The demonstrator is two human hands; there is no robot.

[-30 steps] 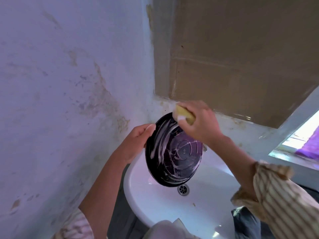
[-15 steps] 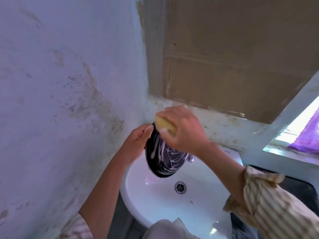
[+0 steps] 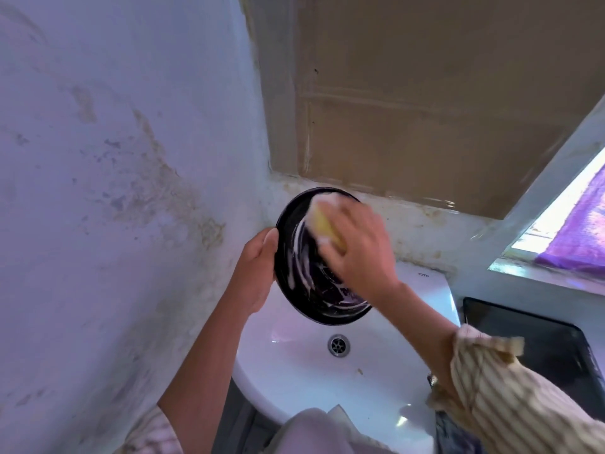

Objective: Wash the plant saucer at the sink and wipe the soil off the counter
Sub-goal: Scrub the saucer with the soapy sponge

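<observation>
A round black plant saucer [image 3: 296,283], streaked with white suds, is held tilted on edge above the white sink [image 3: 294,368]. My left hand [image 3: 257,273] grips its left rim. My right hand [image 3: 357,253] presses a yellow sponge [image 3: 325,224] against the upper inside of the saucer and covers much of the saucer's right half. The sink's drain [image 3: 339,345] lies just below the saucer. The tap is hidden behind my right hand.
A stained pale wall [image 3: 114,191] stands close on the left. A brown board [image 3: 425,93] covers the wall behind the sink. A black tray-like surface [image 3: 530,342] sits right of the sink. A window ledge with purple cloth [image 3: 586,231] is at far right.
My right hand has moved the sponge from the saucer's top left rim onto its upper inside. The saucer has turned more face-on to me; my left hand keeps its hold.
</observation>
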